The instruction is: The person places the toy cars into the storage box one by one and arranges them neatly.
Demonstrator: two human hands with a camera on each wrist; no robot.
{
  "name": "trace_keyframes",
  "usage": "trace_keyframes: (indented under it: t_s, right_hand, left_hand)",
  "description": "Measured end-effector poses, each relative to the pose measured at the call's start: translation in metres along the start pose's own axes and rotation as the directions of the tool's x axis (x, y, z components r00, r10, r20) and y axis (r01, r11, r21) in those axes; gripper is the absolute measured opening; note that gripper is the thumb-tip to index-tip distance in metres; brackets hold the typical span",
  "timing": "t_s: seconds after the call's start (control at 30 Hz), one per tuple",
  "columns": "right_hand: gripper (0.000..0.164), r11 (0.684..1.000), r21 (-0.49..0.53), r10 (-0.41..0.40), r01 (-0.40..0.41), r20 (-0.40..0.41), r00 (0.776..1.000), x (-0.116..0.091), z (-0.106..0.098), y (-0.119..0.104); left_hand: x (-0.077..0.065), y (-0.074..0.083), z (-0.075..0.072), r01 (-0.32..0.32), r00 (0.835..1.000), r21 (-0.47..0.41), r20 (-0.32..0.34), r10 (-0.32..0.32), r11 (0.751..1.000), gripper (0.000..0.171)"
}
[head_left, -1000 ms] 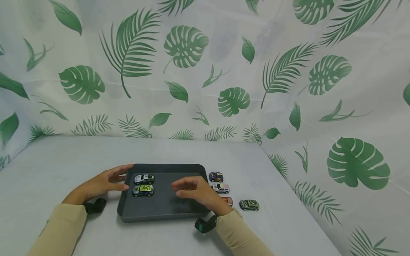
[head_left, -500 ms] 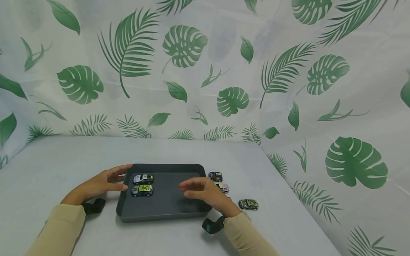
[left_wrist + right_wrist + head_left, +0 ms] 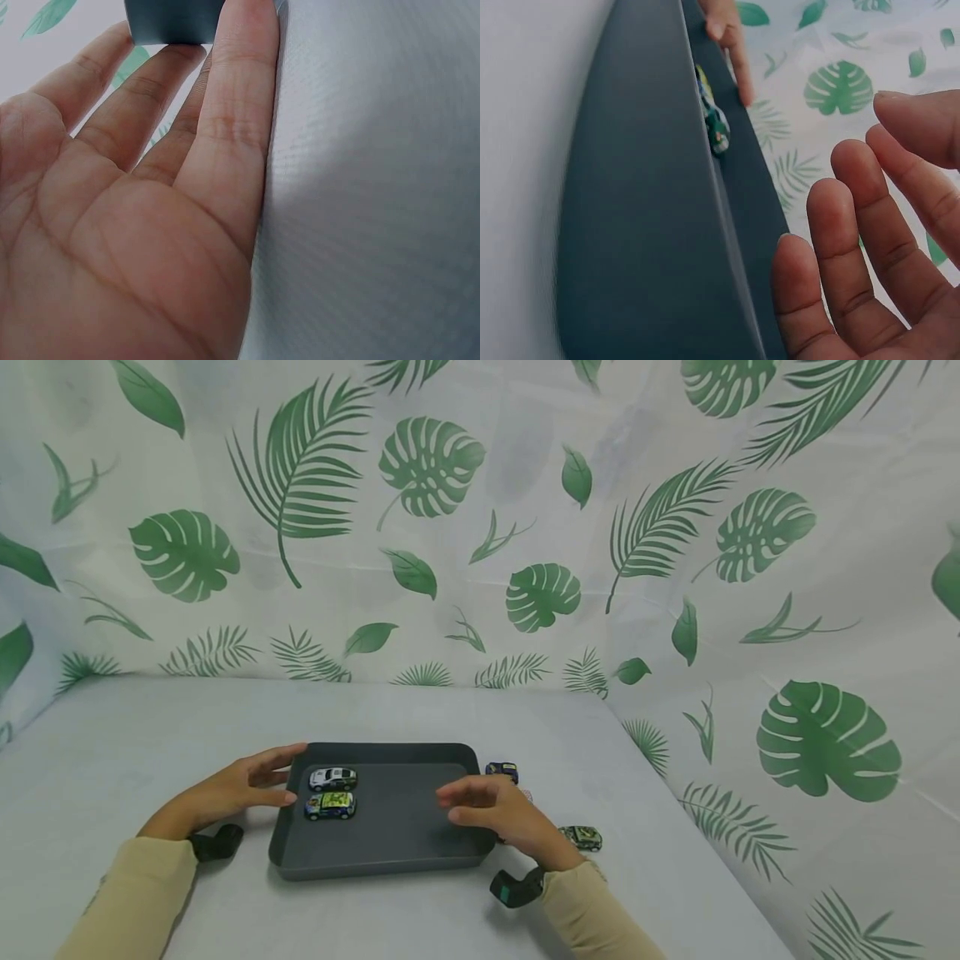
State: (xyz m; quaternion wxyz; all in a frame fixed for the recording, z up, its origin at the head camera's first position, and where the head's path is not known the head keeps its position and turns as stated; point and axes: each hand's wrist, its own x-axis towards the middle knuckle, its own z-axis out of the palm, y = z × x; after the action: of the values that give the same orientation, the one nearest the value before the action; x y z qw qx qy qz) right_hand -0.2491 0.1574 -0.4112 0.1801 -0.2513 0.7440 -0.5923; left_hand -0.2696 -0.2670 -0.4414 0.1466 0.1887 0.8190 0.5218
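My left hand (image 3: 232, 789) rests at the left rim of a dark grey tray (image 3: 397, 839), its fingers fairly straight; the left wrist view has its fingertips against the tray's side (image 3: 171, 22). Inside the tray, at its left, two toy cars stand one behind the other: a white and black one (image 3: 332, 778) and a yellow-green and blue one (image 3: 330, 806). Over the tray's right rim hovers my right hand (image 3: 506, 814), fingers loosely bent and holding nothing. In the right wrist view its fingers (image 3: 836, 225) are apart from the tray.
On the white table right of the tray stand a dark blue toy car (image 3: 502, 770) and a camouflage one (image 3: 585, 837), partly covered by my right hand and wrist. A sliver of a pale car shows behind that hand. A leaf-patterned cloth (image 3: 465, 635) hangs behind and to the right.
My right hand has moved right from above the tray's middle to its right rim, covering more of the cars beside it. The left hand has stayed at the tray's left rim.
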Motion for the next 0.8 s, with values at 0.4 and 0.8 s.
trace_keyframes:
  t_s: [0.4, 0.8]
  right_hand:
    - [0.043, 0.998, -0.032, 0.047, -0.049, -0.063, 0.997, -0.014, -0.020, 0.001]
    - [0.042, 0.996, -0.057, 0.056, -0.062, -0.107, 0.993, -0.029, -0.038, 0.004]
  left_hand:
    - [0.002, -0.004, 0.000, -0.030, 1.000, -0.014, 0.009, 0.030, 0.999, 0.093]
    - [0.001, -0.003, 0.000, -0.017, 1.000, -0.007, 0.005, 0.017, 1.000, 0.094]
